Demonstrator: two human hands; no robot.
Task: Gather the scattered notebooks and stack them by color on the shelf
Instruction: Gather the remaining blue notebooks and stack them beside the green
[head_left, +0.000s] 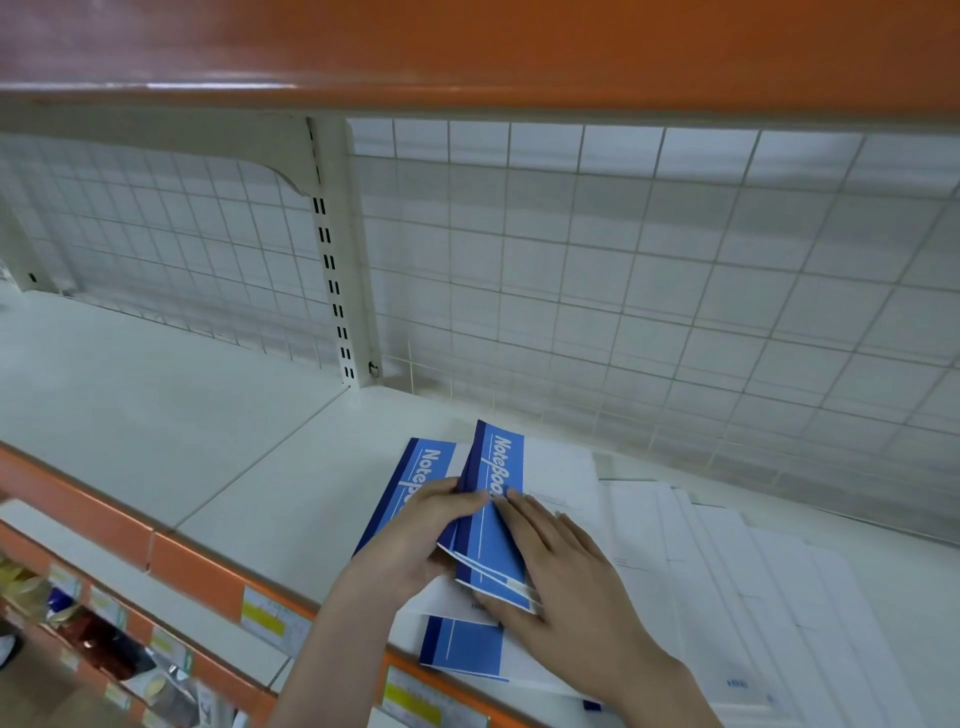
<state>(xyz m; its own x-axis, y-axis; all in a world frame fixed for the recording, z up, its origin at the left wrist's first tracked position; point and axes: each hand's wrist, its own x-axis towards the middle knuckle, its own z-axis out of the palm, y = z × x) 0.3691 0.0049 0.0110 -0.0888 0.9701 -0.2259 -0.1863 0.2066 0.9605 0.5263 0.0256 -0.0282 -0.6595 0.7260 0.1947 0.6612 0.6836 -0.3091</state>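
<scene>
Head view: a small bundle of blue notebooks (491, 519) is gripped by the left hand (415, 540) near the shelf's (156, 405) front edge, steadied by the flat right hand (561, 566). Spines should be squared before being laid down.

— What lies on the white shelf (156, 415)?
— Blue-and-white notebooks (491, 519) marked "NoteBook", several bunched and tilted up at the near edge, others flat beneath; white ones (727, 571) fan out right.
</scene>
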